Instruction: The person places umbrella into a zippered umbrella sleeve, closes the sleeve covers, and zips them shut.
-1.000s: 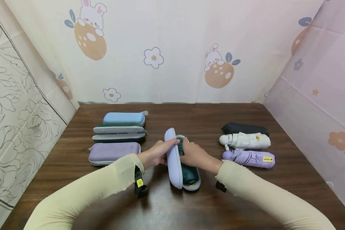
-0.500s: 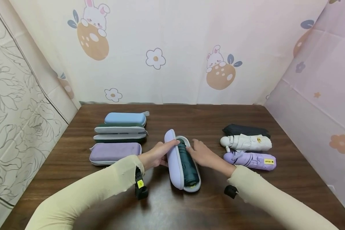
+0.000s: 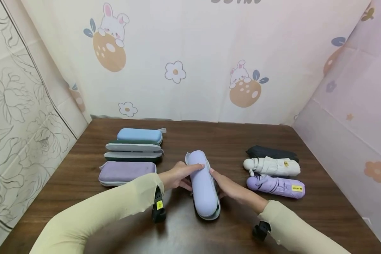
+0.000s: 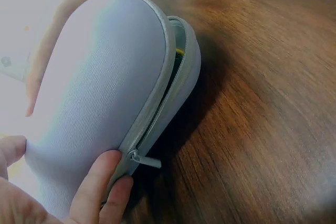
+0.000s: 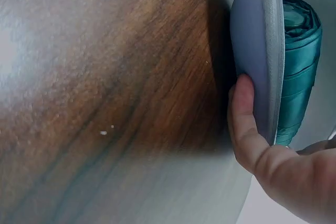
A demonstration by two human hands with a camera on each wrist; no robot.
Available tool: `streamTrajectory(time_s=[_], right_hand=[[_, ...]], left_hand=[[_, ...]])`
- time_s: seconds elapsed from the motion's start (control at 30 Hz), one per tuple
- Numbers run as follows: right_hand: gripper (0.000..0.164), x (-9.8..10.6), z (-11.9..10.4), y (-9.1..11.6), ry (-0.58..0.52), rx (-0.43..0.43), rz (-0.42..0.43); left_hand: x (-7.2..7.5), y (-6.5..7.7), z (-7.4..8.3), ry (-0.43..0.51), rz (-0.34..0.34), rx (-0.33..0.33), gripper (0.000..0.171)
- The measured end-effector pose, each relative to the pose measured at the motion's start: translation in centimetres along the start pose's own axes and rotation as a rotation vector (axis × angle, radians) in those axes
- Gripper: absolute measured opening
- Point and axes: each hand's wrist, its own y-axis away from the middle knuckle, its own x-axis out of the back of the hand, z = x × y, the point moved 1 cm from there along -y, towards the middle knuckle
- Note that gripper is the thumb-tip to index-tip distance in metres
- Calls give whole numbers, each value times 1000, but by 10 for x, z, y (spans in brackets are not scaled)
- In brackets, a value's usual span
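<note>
A pale lavender zip-up umbrella case [image 3: 204, 192] lies lengthwise in the middle of the table, its lid lowered over the base with a narrow gap along the zip. Through the gap in the right wrist view shows a rolled dark green umbrella [image 5: 299, 72]; in the head view the lid hides it. My left hand [image 3: 179, 175] grips the case from the left, thumb over the lid, fingers near the zip pull [image 4: 146, 160]. On the other side my right hand [image 3: 227, 185] holds it, fingers against the base and thumb by the lid's edge.
At left sit a blue case [image 3: 139, 135], a partly open dark green case [image 3: 134, 158] and a purple case [image 3: 127, 173]. At right lie a black umbrella [image 3: 271, 152], a white umbrella [image 3: 274, 166] and a purple umbrella [image 3: 276, 186]. Patterned curtains [image 3: 203, 95] border the table.
The right hand has drawn back from the green umbrella to the case's right side. The raised lid has swung down to the right, covering the umbrella.
</note>
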Motion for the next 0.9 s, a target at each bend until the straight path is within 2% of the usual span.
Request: streamTrajectory(time_s=[0.13,0.33,0.67,0.9], right_hand=[[64,1,-1,-2,19,28,-25],[61,3,3,-6,-17,23,-17],[56,5,8,-6,-76,32,-17],[54,6,13,-8,-121,24,-34]], left_hand=[[0,-2,2,-12,-2,-1,64],[1,-1,1,-1,3,22,62],[5,-2,-7,62,2,55,59],[4,-5,-18,57,16,53,57]])
